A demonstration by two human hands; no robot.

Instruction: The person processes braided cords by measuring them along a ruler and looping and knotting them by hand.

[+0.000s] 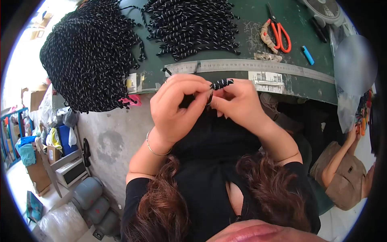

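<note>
Close together at the table's near edge, my two hands work on one black cord flecked with white (221, 84). My left hand (177, 101) pinches it between thumb and fingertips, and a dark cord end pokes out beyond the knuckles. The fingers of my right hand (238, 99) are closed on the same cord, where a short thick coiled piece shows. How the cord runs inside the fingers is partly hidden. Just beyond my hands lies a long steel ruler (225, 65).
A big heap of black-and-white cords (88, 56) hangs over the left table edge. Bundled cords (193, 28) lie beside it. Orange-handled scissors (278, 34), a blue lighter-like object (308, 55) and a fan (324, 10) are at right. Another person (342, 173) sits at lower right.
</note>
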